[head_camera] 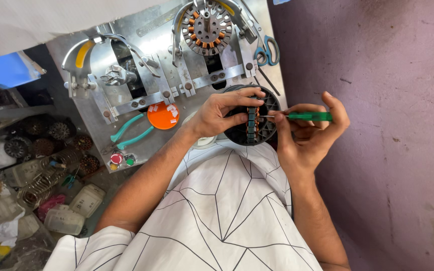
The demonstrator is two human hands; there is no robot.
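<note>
My left hand (223,111) grips a round black stator (263,131) with copper windings, held on edge over my lap. My right hand (311,131) holds a green-handled screwdriver (308,116); its metal tip touches the windings on the stator's side. Both forearms come up from the bottom of the view across my white patterned garment (217,211).
A metal winding jig (177,75) lies ahead, with a second stator (207,27) clamped at its top, teal pliers (129,133), an orange disc (163,116), blue scissors (268,50) and small push buttons (121,159). Coils, springs and plastic containers (66,216) crowd the left. A purple wall (377,125) fills the right.
</note>
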